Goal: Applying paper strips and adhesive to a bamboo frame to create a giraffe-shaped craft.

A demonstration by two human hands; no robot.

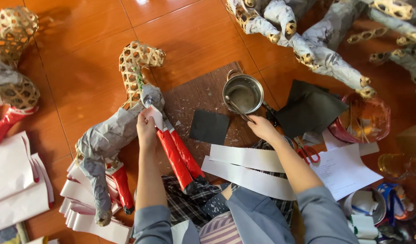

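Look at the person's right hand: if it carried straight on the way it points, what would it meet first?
The right hand points up-left along the brush handle it holds, so it would probably first meet the small metal pot, though depth is hard to judge.

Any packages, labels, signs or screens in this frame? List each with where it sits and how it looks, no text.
Printed sheet: on the floor at right, beyond the right hand; white, rectangular, with fine dark print.
Clear plastic bag: right, behind the sheet; reddish tint, thin sticks inside.
Tape rolls: bottom right corner; white, round.
No signs or screens in view.
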